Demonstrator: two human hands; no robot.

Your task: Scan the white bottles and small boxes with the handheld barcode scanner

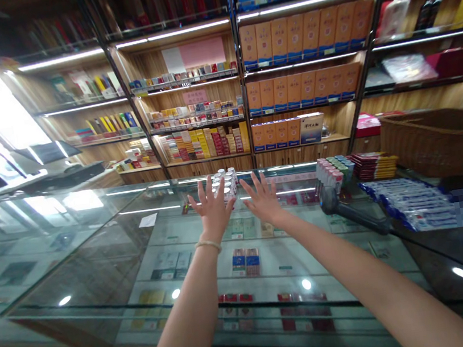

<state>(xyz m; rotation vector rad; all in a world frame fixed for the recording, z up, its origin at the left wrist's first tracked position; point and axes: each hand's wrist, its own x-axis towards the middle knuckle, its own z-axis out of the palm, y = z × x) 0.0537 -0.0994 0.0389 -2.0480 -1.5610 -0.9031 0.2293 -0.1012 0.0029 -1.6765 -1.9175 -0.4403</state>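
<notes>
Both arms reach forward over a glass display counter [197, 233]. My left hand [212, 210] has its fingers spread and holds nothing; a pale bracelet circles that wrist. My right hand [263, 200] is likewise spread, with nothing in it. Just beyond and between the hands stands a small cluster of white-topped cylindrical containers [226, 181], partly hidden by my left fingers. Whether any fingertip touches them or the glass, I cannot tell. Beneath the glass, blue-banded packs [246, 261] lie below the hands.
A handheld barcode scanner [348, 210] with a cable lies right of my right hand. Behind it are pink and green cylinders [334, 170], red and gold packs [374, 166] and blue-white packets [410, 203]. A wicker basket [438, 141] stands far right. Stocked shelves [198, 123] line the wall.
</notes>
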